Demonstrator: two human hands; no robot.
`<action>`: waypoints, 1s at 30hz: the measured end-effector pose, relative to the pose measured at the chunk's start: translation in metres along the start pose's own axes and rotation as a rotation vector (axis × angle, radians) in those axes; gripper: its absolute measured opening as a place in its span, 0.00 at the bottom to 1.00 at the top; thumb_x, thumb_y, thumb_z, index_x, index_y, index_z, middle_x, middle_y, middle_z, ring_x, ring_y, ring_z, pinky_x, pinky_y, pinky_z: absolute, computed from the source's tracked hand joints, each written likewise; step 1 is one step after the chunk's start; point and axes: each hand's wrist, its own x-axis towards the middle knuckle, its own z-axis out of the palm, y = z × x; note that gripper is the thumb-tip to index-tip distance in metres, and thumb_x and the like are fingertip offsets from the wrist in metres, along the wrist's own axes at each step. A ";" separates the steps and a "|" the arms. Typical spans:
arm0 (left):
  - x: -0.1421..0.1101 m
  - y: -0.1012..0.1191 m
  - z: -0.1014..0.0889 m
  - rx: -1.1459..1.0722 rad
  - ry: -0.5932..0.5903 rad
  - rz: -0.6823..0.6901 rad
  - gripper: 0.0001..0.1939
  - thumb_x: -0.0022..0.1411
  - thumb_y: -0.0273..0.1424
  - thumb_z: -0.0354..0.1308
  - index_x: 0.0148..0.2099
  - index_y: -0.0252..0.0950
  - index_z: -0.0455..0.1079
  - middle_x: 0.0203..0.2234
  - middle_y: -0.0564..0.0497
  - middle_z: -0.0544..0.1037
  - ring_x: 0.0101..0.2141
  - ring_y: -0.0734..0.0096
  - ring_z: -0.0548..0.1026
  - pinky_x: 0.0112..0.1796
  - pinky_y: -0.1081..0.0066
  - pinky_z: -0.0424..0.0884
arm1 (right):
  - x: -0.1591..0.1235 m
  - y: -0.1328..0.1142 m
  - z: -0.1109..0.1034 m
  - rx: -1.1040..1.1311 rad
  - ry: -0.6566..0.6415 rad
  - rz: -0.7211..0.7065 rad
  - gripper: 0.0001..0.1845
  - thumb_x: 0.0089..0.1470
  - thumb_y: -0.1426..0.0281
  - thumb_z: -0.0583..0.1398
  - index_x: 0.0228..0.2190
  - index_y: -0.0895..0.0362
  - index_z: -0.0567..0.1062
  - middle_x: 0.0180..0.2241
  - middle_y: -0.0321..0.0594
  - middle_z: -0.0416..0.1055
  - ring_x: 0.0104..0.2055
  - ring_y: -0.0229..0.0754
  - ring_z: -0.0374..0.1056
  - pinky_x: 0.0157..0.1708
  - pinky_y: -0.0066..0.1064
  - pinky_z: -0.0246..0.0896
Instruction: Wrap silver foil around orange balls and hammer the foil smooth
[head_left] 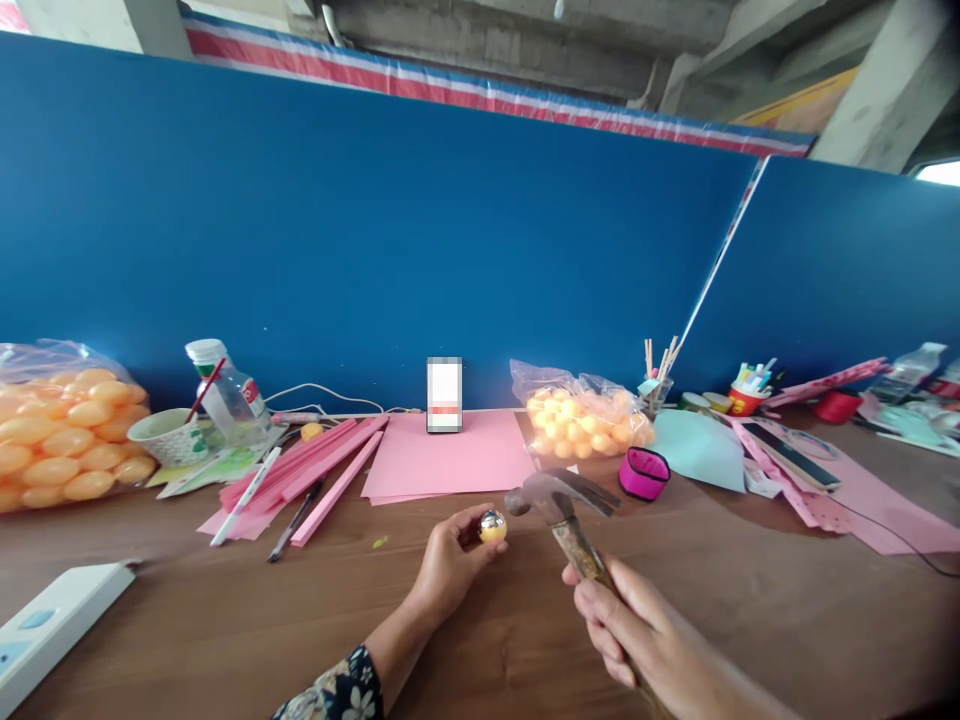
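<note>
A small shiny gold ball (pixel 493 527) is pinched between the thumb and fingers of my left hand (pixel 454 556), low over the brown table. My right hand (pixel 626 615) is wrapped round the worn wooden handle of a claw hammer (pixel 574 540). The hammer's metal head is raised to the right of the ball, apart from it, with the round face toward the left and the claw toward the right. The lower end of the handle is partly hidden by my right hand.
Behind my hands lie pink paper sheets (pixel 450 460), a propped phone (pixel 445 395), a bag of small orange balls (pixel 581 425) and a magenta band (pixel 644 474). Pink strips (pixel 315 465), pens, a paper cup (pixel 169 440) and a bigger ball bag (pixel 71 435) are left. A power strip (pixel 64 625) sits front left.
</note>
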 end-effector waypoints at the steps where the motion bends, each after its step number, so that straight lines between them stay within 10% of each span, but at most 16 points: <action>1: 0.000 0.000 0.000 -0.003 -0.014 0.001 0.26 0.40 0.30 0.68 0.45 0.32 0.71 0.38 0.44 0.79 0.40 0.58 0.75 0.43 0.60 0.70 | 0.000 -0.001 0.000 0.001 -0.019 0.013 0.22 0.49 0.48 0.54 0.32 0.55 0.64 0.23 0.30 0.53 0.21 0.30 0.51 0.18 0.22 0.48; 30: 0.000 0.001 0.000 0.014 -0.094 -0.032 0.24 0.44 0.30 0.66 0.46 0.32 0.71 0.42 0.43 0.78 0.43 0.55 0.74 0.42 0.63 0.70 | 0.010 0.004 0.002 0.051 -0.055 0.040 0.23 0.49 0.49 0.55 0.34 0.56 0.64 0.23 0.29 0.53 0.21 0.29 0.49 0.17 0.21 0.48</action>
